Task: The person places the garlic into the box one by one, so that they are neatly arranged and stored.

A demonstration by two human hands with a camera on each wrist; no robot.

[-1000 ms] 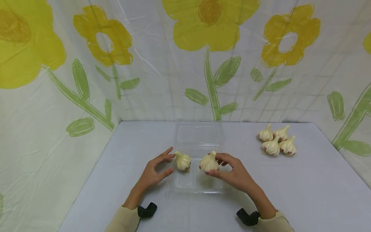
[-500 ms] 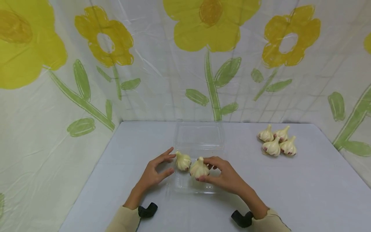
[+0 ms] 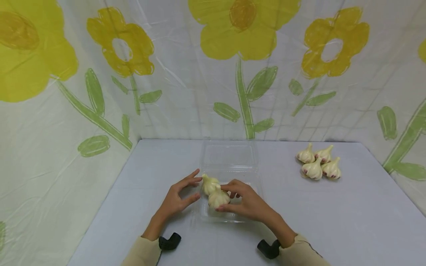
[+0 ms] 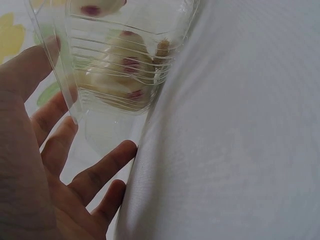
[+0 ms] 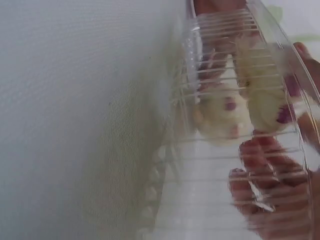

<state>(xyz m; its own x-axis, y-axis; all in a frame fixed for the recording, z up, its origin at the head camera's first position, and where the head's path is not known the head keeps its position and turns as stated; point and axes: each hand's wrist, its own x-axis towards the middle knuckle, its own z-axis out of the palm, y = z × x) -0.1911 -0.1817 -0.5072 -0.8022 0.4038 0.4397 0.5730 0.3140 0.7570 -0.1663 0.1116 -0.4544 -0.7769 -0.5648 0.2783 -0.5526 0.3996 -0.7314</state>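
Between thumb and fingers, my right hand (image 3: pixel 247 202) pinches a garlic bulb (image 3: pixel 218 199), stem up, over the left part of a clear plastic clamshell box (image 3: pixel 233 218). A second garlic bulb (image 3: pixel 209 183) sits in the box just behind the held one, and the two overlap in the head view. My left hand (image 3: pixel 179 194), fingers spread, is at the box's left side. In the left wrist view its fingertips (image 4: pixel 70 125) meet the box rim, and a bulb (image 4: pixel 117 70) shows through the ribbed wall. The right wrist view sees the right fingers (image 5: pixel 257 155) through the plastic.
The box's clear lid (image 3: pixel 229 153) lies folded back toward the rear. Several more garlic bulbs (image 3: pixel 313 168) are grouped at the back right of the white table (image 3: pixel 332 214). A flower-printed curtain (image 3: pixel 186 92) hangs behind the table's far edge.
My right hand has carried its garlic bulb leftward and slightly nearer to me, up to the bulb in the box. The left hand has stayed in place.
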